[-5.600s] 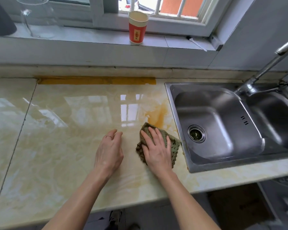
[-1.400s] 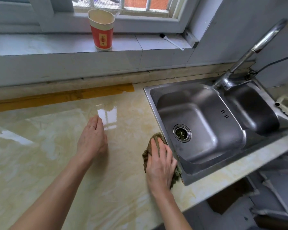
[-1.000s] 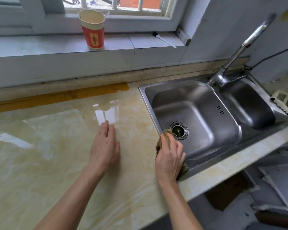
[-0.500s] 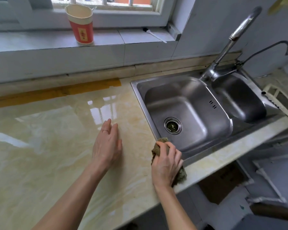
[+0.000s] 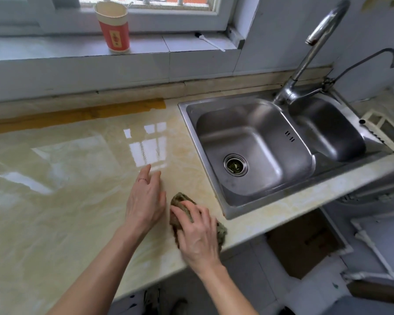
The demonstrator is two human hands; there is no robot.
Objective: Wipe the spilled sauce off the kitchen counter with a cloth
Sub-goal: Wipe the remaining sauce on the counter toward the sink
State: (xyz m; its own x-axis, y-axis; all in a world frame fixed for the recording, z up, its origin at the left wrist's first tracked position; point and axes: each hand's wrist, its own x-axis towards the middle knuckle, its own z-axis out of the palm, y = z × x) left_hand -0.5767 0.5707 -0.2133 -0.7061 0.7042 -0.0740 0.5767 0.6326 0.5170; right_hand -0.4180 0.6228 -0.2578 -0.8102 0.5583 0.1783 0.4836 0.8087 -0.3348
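A bunched olive-green cloth lies on the glossy beige marble counter, near its front edge and left of the sink. My right hand presses down on the cloth with its fingers curved over it. Just to the left, almost touching, my left hand rests flat on the counter and holds nothing. A long orange-brown strip of sauce runs along the back wall. A faint yellowish film shows beside the sink.
A steel double sink with a tall faucet fills the right side. A red paper cup and a thin white stick sit on the window sill behind. The counter's front edge lies just below my right hand.
My right hand has slid the cloth leftward, away from the sink's front corner and up against my left hand. My left hand has stayed flat in the same spot.
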